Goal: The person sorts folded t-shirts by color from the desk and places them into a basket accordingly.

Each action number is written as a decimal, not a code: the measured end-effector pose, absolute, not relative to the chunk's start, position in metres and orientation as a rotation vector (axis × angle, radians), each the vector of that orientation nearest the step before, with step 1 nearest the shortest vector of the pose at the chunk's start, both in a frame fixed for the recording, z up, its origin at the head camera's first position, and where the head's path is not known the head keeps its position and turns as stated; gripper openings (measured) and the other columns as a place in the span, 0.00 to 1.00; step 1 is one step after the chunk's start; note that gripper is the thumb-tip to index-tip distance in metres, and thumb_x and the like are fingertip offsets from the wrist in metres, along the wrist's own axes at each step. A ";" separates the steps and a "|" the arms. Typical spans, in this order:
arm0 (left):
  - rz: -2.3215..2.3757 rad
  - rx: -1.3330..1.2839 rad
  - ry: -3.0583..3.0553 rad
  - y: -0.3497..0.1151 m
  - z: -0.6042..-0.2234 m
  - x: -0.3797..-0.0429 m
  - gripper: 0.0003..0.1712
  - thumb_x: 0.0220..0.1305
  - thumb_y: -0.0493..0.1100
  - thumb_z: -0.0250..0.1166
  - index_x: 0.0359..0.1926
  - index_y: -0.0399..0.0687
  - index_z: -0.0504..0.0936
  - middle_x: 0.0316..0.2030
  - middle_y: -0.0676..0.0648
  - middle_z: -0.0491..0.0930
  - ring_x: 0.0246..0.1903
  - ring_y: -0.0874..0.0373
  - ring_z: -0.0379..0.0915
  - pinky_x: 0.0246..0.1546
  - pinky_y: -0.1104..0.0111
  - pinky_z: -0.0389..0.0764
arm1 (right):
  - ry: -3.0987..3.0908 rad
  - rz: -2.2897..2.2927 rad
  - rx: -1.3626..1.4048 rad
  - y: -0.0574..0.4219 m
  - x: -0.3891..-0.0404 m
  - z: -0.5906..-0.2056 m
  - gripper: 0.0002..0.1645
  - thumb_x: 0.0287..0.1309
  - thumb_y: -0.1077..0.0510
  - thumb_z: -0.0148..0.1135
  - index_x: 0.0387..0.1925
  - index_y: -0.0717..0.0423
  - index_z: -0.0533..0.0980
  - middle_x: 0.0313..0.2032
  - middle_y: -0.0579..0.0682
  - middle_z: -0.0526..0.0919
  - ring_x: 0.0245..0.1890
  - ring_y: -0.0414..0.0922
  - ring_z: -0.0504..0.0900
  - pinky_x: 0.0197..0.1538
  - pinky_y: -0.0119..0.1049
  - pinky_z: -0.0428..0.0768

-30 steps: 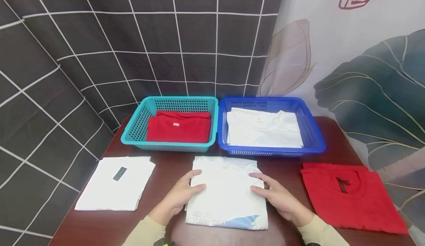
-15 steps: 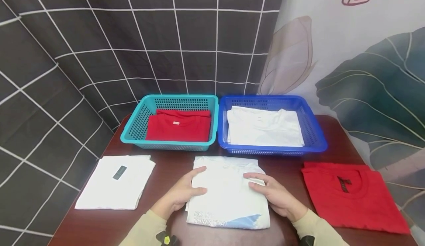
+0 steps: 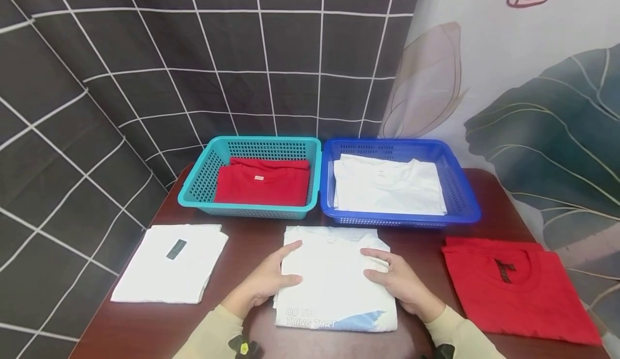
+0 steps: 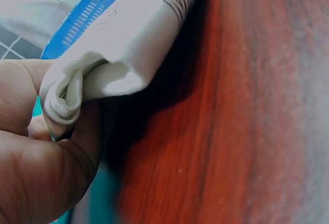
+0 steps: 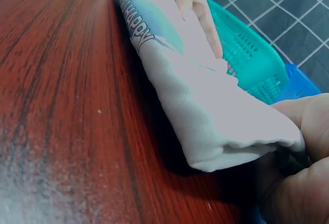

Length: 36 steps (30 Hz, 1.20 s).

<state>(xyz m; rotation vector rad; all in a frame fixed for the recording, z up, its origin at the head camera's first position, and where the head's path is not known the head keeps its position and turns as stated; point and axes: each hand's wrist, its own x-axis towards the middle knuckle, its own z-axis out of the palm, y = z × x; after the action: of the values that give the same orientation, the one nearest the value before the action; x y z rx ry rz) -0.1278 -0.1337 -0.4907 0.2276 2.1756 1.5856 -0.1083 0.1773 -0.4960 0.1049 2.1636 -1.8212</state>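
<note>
A folded white T-shirt (image 3: 336, 281) with lettering and a blue brushstroke print lies in front of me at the middle of the table. My left hand (image 3: 265, 279) grips its left side, thumb on top and other fingers partly hidden beneath. On the opposite side my right hand (image 3: 403, 282) holds the edge the same way. The left wrist view shows the rolled fold of the shirt (image 4: 121, 54) between thumb and fingers. In the right wrist view, a dark shadow runs under the shirt's front edge (image 5: 180, 126), beside the fingers of my right hand (image 5: 308, 167).
Behind the shirt stand a teal basket (image 3: 252, 211) with folded red shirts (image 3: 263, 185) and a blue basket (image 3: 402, 219) with folded white shirts (image 3: 389, 187). Another white shirt (image 3: 167, 273) lies left, a red one (image 3: 525, 300) right, on the dark red table (image 3: 242, 235).
Both hands have slid slightly around the shirt's sides, with the left fingers further onto it. The shirt stays nearly in place; the view has shifted a little.
</note>
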 end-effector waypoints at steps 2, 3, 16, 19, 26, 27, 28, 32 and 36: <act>1.585 0.229 2.186 -0.134 -0.490 -0.127 0.45 0.54 0.33 0.70 0.71 0.59 0.63 0.67 0.44 0.62 0.64 0.47 0.57 0.64 0.48 0.62 | 2.181 -1.807 0.099 0.177 -0.108 -0.495 0.29 0.52 0.63 0.70 0.58 0.55 0.76 0.60 0.56 0.71 0.62 0.53 0.64 0.47 0.34 0.79; 1.584 0.229 2.192 -0.133 -0.490 -0.126 0.45 0.54 0.34 0.70 0.71 0.59 0.63 0.67 0.45 0.62 0.64 0.47 0.57 0.64 0.48 0.62 | 2.199 -1.795 0.093 0.178 -0.107 -0.494 0.29 0.52 0.63 0.70 0.58 0.55 0.76 0.61 0.56 0.71 0.62 0.52 0.63 0.48 0.33 0.77; 1.605 0.307 2.145 -0.130 -0.474 -0.112 0.45 0.54 0.37 0.72 0.70 0.66 0.63 0.60 0.51 0.71 0.61 0.52 0.63 0.59 0.54 0.70 | 2.318 -1.678 0.096 0.190 -0.082 -0.467 0.32 0.50 0.56 0.72 0.59 0.50 0.76 0.59 0.53 0.75 0.63 0.51 0.65 0.51 0.35 0.78; 1.590 0.341 2.163 -0.129 -0.465 -0.106 0.45 0.53 0.39 0.72 0.69 0.71 0.64 0.58 0.55 0.73 0.60 0.55 0.65 0.59 0.55 0.71 | 2.323 -1.692 0.126 0.194 -0.073 -0.457 0.33 0.50 0.56 0.73 0.60 0.50 0.76 0.57 0.54 0.76 0.57 0.50 0.72 0.45 0.36 0.82; 1.608 0.455 2.202 -0.124 -0.437 -0.097 0.46 0.53 0.42 0.73 0.70 0.70 0.63 0.57 0.57 0.74 0.58 0.58 0.68 0.55 0.61 0.73 | 2.282 -1.737 0.104 0.205 -0.057 -0.427 0.37 0.49 0.53 0.73 0.63 0.52 0.73 0.56 0.59 0.77 0.45 0.48 0.82 0.39 0.40 0.84; 1.608 0.475 2.211 -0.123 -0.432 -0.097 0.46 0.53 0.43 0.73 0.70 0.70 0.63 0.57 0.58 0.73 0.58 0.59 0.67 0.55 0.63 0.73 | 2.309 -1.717 0.080 0.207 -0.056 -0.423 0.38 0.50 0.52 0.73 0.63 0.52 0.72 0.57 0.59 0.77 0.47 0.48 0.81 0.39 0.40 0.84; 1.596 0.498 2.232 -0.122 -0.428 -0.098 0.45 0.53 0.44 0.73 0.70 0.70 0.62 0.58 0.58 0.73 0.58 0.59 0.67 0.55 0.63 0.74 | 2.360 -1.682 0.078 0.209 -0.056 -0.418 0.37 0.49 0.50 0.74 0.62 0.50 0.73 0.57 0.57 0.77 0.49 0.48 0.80 0.39 0.38 0.84; 1.513 0.601 2.354 -0.118 -0.409 -0.105 0.45 0.53 0.47 0.73 0.70 0.73 0.61 0.61 0.60 0.70 0.60 0.62 0.65 0.55 0.63 0.74 | 2.578 -1.553 -0.006 0.217 -0.060 -0.403 0.37 0.49 0.44 0.73 0.62 0.46 0.74 0.58 0.52 0.77 0.56 0.49 0.73 0.40 0.33 0.82; 1.478 0.681 2.429 -0.109 -0.390 -0.121 0.47 0.52 0.50 0.74 0.70 0.75 0.60 0.64 0.61 0.66 0.63 0.62 0.61 0.54 0.64 0.75 | 2.755 -1.453 -0.056 0.227 -0.072 -0.387 0.38 0.49 0.41 0.71 0.63 0.44 0.73 0.59 0.50 0.77 0.60 0.49 0.68 0.43 0.25 0.77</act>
<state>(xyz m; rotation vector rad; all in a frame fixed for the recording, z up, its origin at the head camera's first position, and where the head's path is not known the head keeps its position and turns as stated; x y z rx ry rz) -0.1211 -0.1087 -0.3902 0.6807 2.4292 1.4779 -0.0718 0.2267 -0.3865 -0.0563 2.7546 -1.4527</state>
